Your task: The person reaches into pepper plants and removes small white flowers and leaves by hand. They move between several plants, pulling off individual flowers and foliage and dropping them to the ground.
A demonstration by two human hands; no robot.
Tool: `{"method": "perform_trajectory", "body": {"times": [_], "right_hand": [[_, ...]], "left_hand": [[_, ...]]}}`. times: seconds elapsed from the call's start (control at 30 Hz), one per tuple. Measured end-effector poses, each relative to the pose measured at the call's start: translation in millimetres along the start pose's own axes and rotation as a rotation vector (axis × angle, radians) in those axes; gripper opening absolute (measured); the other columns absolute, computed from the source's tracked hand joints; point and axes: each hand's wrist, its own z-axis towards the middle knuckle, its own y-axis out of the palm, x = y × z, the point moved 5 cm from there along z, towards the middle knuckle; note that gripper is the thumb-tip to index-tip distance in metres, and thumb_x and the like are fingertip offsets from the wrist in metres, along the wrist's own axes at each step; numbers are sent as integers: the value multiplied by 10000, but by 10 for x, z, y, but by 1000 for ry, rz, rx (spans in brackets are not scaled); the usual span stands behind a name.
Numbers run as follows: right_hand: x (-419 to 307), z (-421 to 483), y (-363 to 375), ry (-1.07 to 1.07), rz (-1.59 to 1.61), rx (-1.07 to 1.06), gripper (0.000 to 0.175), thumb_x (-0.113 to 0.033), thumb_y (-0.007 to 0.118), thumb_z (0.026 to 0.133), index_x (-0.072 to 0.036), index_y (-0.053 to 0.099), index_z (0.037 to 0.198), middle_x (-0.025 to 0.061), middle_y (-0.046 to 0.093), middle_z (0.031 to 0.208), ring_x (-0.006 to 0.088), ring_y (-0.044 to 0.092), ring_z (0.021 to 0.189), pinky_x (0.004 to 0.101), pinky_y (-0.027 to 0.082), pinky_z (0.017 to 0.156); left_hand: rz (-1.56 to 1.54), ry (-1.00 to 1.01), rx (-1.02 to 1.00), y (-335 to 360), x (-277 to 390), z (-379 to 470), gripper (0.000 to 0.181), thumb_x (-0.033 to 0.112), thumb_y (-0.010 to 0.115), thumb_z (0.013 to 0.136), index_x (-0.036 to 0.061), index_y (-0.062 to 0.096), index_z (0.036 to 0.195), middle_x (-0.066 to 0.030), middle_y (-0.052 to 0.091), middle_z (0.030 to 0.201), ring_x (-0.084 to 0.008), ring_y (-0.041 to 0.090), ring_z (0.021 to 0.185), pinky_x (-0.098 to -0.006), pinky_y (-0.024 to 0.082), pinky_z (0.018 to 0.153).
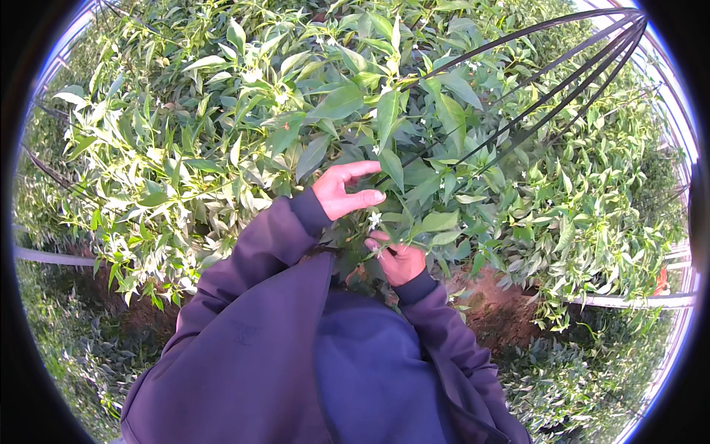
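Note:
Leafy pepper plants (333, 105) with small white flowers fill the space before me. My left hand (344, 191) reaches in among the leaves, thumb and forefinger apart with a gap between them; a broad green leaf (392, 166) hangs at its forefinger tip. Lower and to the right, my right hand (405, 263) is bent close to thin stems, its fingertips partly covered by foliage, so whether it pinches anything is unclear. A white flower (374, 220) shows between the two hands.
Dark cords (532, 116) fan down from the upper right into the plants. A pale rail or line (638, 301) runs at the right, another (52, 256) at the left. Reddish soil (493, 305) shows below the foliage, and more plants (582, 377) grow behind me.

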Motion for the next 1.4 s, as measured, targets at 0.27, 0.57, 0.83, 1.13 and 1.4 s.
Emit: {"method": "perform_trajectory", "body": {"times": [0.27, 0.57, 0.83, 1.13, 1.4], "right_hand": [[-70, 668, -133, -6, 366, 342, 143, -113, 727, 983, 24, 764, 1002, 64, 768, 942, 30, 532, 613, 198, 420, 551], [-254, 1037, -31, 2, 446, 52, 197, 10, 620, 963, 28, 715, 1134, 46, 750, 910, 83, 632, 706, 229, 493, 600], [-397, 992, 19, -16, 581, -212, 325, 103, 581, 869, 12, 626, 1178, 82, 739, 1035, 160, 713, 912, 290, 571, 785], [-397, 932, 94, -203, 213, -98, 214, 21, 604, 897, 14, 731, 1070, 32, 710, 799, 100, 634, 732, 282, 519, 669], [-269, 795, -24, 85, 416, -123, 388, -258, 520, 1023, 19, 760, 1149, 26, 699, 760, 107, 614, 629, 257, 489, 617]], "left_hand": [[-90, 166, 69, -128, 431, -44, 603, 297, 617, 1039, -7, 450, 1532, -55, 676, 1112, -139, 606, 1053, -309, 451, 973], [-47, 90, 97, 100, 407, -229, 569, 177, 643, 1023, 14, 452, 1533, -87, 691, 1177, -159, 629, 1131, -333, 484, 995], [380, 242, 104, 351, 541, -333, 597, 108, 668, 981, -13, 448, 1523, -160, 659, 1350, -237, 620, 1256, -370, 463, 1084], [815, 454, 375, 506, 697, -562, 552, 140, 749, 887, 5, 576, 1394, -191, 610, 1386, -399, 566, 1305, -465, 457, 1097], [599, 306, 607, 291, 619, -563, 647, 163, 745, 886, -34, 493, 1449, -219, 607, 1368, -369, 592, 1271, -443, 452, 1093]]}}
